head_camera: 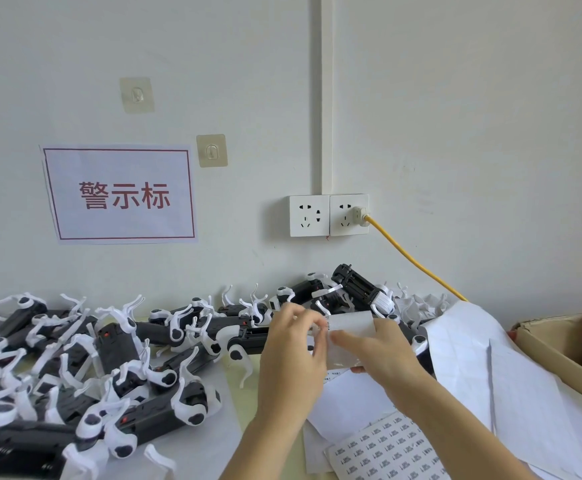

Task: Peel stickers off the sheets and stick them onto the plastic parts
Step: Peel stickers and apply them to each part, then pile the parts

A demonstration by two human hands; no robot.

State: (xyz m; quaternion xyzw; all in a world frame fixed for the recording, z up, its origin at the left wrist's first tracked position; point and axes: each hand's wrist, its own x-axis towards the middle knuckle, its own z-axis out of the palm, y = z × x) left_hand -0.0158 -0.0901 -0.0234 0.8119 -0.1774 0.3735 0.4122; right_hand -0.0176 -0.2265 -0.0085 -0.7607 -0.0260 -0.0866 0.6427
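1. Left of the curled sheet, the heap of black-and-white plastic parts runs off the frame edge; too tangled to count.
2. Left hand is up beside the sheet, fingertips pinching at its left edge; whether a sticker is between them is too small to tell.
3. Right hand grips the sheet, thumb lying across its face.
4. Below the sheet, a printed sticker sheet lies cut off by the frame.
5. Right of it: loose backing sheets, one cardboard box, partly out of view.

Plastic parts crowding left, seemingly.
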